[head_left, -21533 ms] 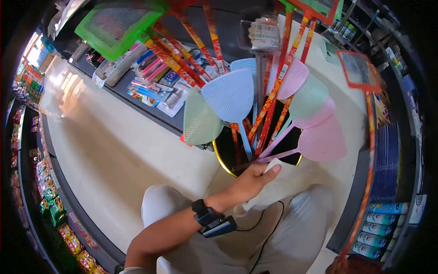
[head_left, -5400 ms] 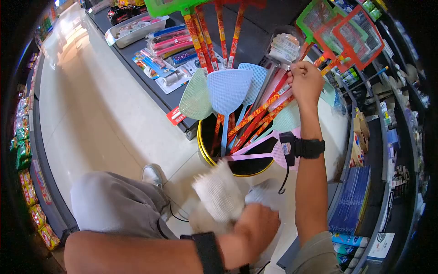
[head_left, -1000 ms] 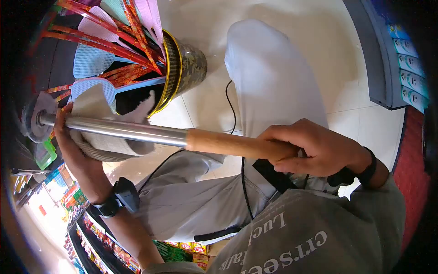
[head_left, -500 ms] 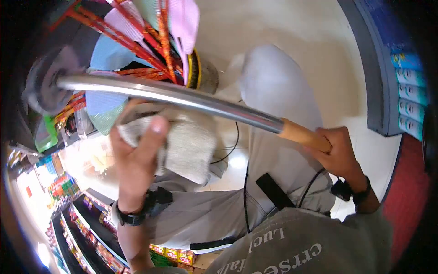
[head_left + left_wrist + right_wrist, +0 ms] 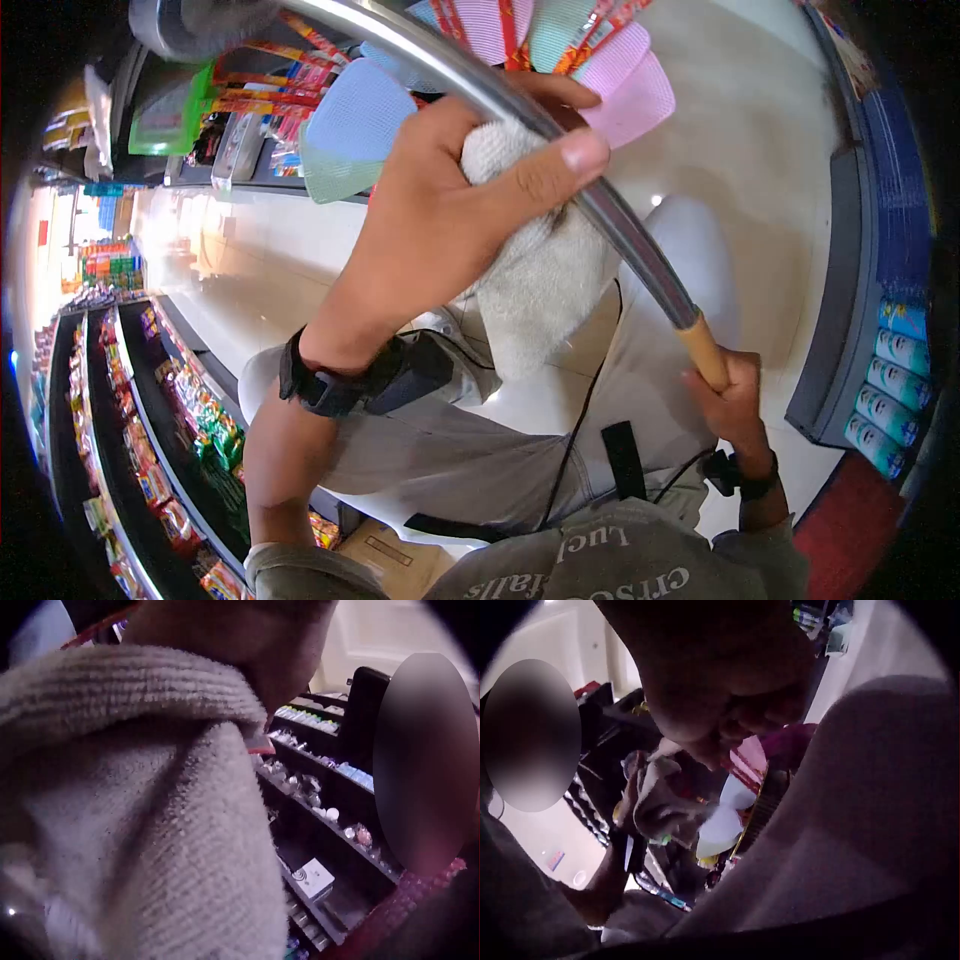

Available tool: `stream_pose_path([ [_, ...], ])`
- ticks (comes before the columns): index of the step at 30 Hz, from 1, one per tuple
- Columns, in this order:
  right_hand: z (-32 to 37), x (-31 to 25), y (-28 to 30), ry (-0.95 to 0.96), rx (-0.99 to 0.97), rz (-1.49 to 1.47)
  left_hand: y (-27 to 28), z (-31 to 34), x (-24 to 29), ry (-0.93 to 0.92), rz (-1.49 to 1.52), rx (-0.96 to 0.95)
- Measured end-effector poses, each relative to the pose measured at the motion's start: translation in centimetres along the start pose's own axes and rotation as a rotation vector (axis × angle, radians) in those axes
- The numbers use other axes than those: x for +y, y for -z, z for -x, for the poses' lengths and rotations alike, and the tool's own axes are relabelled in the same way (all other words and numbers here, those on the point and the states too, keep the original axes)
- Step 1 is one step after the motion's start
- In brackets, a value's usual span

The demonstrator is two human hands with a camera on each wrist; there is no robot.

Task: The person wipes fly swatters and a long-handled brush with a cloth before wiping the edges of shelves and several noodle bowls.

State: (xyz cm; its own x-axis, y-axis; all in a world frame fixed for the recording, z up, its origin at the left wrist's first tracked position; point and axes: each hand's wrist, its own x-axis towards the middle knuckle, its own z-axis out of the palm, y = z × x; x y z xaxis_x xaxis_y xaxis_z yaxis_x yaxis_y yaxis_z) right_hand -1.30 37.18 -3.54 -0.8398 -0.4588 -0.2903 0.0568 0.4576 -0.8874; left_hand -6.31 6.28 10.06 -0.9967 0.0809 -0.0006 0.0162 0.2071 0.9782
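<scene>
A shiny metal rod [image 5: 640, 250] with a wooden handle [image 5: 703, 350] slants across the head view. Its round head, at the upper left, is blurred and partly cut off. My right hand [image 5: 735, 395] grips the end of the wooden handle. My left hand [image 5: 440, 205] holds an off-white ribbed cloth [image 5: 545, 300] against the middle of the rod, thumb over the metal and fingertips beyond it. The cloth's loose end hangs below the hand. In the left wrist view the folded cloth [image 5: 195, 825] fills the left side.
Behind the rod fan out plastic fly swatters, a blue one [image 5: 360, 125] and a pink one [image 5: 640, 100] among them. A green mesh swatter [image 5: 170, 115] lies farther left. Snack shelves [image 5: 150, 420] stand at the left, a shelf with blue-green packs [image 5: 890, 385] at the right.
The left hand, previously holding the cloth below the rod, has brought it up onto the metal. The rod now tilts more steeply, its head higher. Much earlier, only the cloth was held.
</scene>
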Motion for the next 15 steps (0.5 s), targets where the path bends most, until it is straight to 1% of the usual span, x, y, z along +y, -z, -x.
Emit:
stream_pose_path([
  [1,-0.6,-0.2,-0.4,0.012,-0.053,0.003,0.6,-0.1,0.3,-0.025,-0.030,0.010],
  [4,-2.4,-3.4,-1.4,0.147,-0.308,0.217,1.8,0.1,2.4,0.008,-0.307,0.018],
  [7,-5.6,-7.4,-0.4,0.511,-0.396,0.378,3.8,0.1,3.1,-0.048,-0.215,0.067],
  [8,-6.5,-8.6,0.3,0.523,-0.316,0.369,4.6,-0.2,2.8,-0.113,-0.152,0.065],
  [9,-7.5,-10.0,1.0,0.534,-0.235,0.357,5.0,-0.1,2.8,-0.130,-0.112,0.153],
  [10,-8.9,-11.8,2.1,0.554,-0.210,0.346,6.0,0.0,3.7,-0.128,-0.077,0.036],
  [11,-10.2,-13.9,3.3,0.575,-0.183,0.336,6.3,0.2,4.5,-0.118,-0.093,0.012],
  [12,-10.7,-16.9,3.1,0.576,-0.094,0.263,6.7,0.4,5.3,-0.109,-0.109,-0.012],
  [13,-11.8,-19.3,3.2,0.639,-0.064,0.211,5.8,0.2,5.6,-0.088,-0.176,0.058],
  [14,-12.9,-21.7,3.4,0.702,-0.035,0.162,5.5,-0.2,5.1,-0.175,-0.253,0.079],
  [15,-14.3,-22.7,3.5,0.737,-0.038,0.104,5.3,-0.5,4.6,-0.260,-0.332,0.107],
])
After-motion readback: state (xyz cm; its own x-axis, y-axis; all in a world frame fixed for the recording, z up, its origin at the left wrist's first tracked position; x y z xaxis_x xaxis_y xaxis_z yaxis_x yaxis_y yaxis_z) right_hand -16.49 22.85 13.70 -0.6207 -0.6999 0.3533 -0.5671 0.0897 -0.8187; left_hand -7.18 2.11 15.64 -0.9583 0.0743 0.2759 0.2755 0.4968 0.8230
